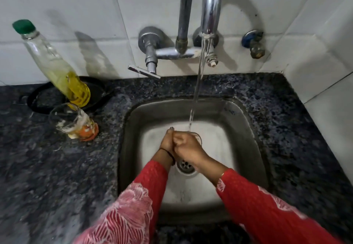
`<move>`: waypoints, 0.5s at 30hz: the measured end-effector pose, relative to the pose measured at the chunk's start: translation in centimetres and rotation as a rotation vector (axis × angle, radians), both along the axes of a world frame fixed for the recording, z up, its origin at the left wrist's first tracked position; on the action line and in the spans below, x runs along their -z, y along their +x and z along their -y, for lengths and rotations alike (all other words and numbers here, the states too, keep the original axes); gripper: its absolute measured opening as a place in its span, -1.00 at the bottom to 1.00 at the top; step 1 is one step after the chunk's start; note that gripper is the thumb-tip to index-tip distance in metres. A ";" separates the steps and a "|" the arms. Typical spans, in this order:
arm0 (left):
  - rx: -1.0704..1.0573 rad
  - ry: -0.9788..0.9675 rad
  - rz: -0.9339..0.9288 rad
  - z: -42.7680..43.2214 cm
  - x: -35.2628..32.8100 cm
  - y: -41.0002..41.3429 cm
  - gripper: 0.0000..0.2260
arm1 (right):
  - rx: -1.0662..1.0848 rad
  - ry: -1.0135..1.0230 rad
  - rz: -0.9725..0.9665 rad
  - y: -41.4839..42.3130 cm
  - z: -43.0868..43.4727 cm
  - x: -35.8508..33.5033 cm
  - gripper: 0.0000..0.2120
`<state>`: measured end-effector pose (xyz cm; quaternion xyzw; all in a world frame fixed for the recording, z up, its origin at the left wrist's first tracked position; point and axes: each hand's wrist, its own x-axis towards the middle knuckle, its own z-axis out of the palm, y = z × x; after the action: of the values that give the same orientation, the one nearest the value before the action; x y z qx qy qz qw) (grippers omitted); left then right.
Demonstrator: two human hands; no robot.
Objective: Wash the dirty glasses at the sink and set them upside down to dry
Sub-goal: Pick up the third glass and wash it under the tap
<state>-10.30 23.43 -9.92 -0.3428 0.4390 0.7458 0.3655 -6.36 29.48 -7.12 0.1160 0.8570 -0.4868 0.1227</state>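
centre of the frame, over the sink point(133, 129), both hands meet under the water stream point(198, 83). the right hand point(188, 147) has its fingers curled round a clear glass point(197, 138), and only its thin rim and a bit of wall show past the knuckles. the left hand point(167, 140) presses against the right; whether its fingers grip, i cannot tell. a second glass point(70, 119), smeared whitish with orange at the bottom, stands on the counter point(57, 167) at the left, beside a bottle point(57, 66).

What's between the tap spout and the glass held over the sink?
Only a stream of running water, falling from the tap spout to the glass in the right hand; the head view shows it.
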 end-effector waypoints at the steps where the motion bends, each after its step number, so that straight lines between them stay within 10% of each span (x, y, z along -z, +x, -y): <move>1: 0.050 -0.007 0.042 0.3 -0.2 -0.5 -0.49 | -0.233 0.179 -0.067 0.3 -0.8 1.4 -0.73; 5: 0.139 0.085 0.068 0.7 -0.8 -2.0 -0.33 | -0.747 0.740 -0.011 -0.8 -5.0 0.6 -0.70; 15: -0.078 0.160 -0.263 -1.4 -0.3 -3.1 -0.47 | 0.098 -0.052 0.103 -4.2 -0.6 -2.5 -0.73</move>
<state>-13.37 24.83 -9.67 -0.2288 0.4084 0.8305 0.3019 -10.53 30.06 -4.66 0.1795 0.8298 -0.5078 0.1459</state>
